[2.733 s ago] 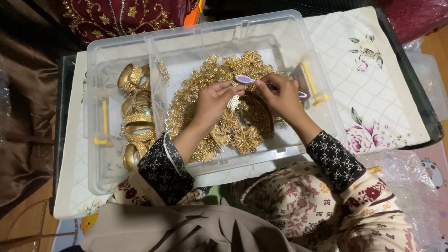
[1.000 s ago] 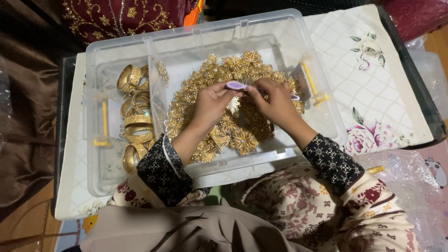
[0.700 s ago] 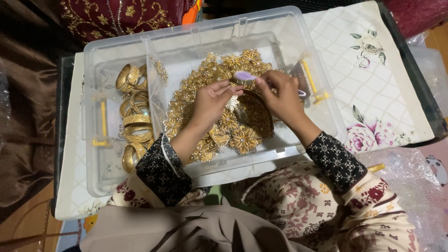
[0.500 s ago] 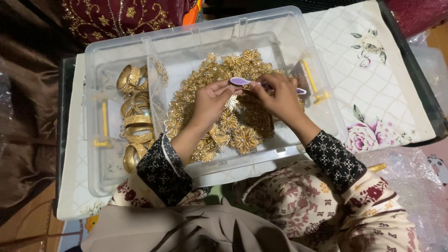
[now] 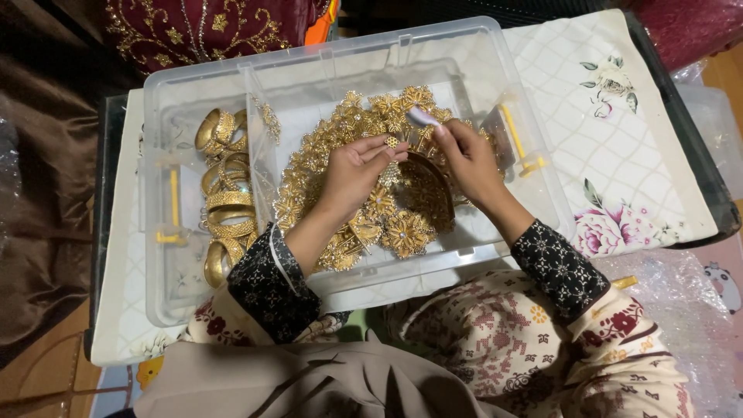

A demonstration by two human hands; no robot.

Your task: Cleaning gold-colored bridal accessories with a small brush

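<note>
A large gold filigree headpiece [image 5: 402, 228] with many flower ornaments lies in a clear plastic lid [image 5: 534, 209]. My left hand [image 5: 352, 170] pinches a small gold flower ornament [image 5: 392, 142] on it between thumb and fingers. My right hand [image 5: 468, 159] holds a small brush with a pale purple head [image 5: 422, 116], whose tip rests against the gold flowers at the top of the headpiece.
A clear plastic box [image 5: 166, 294] under the lid holds several gold bangles [image 5: 224, 209] at the left. Both stand on a white floral cloth [image 5: 619, 116] over a dark table. A maroon embroidered fabric [image 5: 209, 27] lies beyond; crinkled plastic wrap [image 5: 681, 310] is at the right.
The brush head has shifted slightly back and forth over the top of the headpiece. My left hand has kept its pinch on the small flower ornament.
</note>
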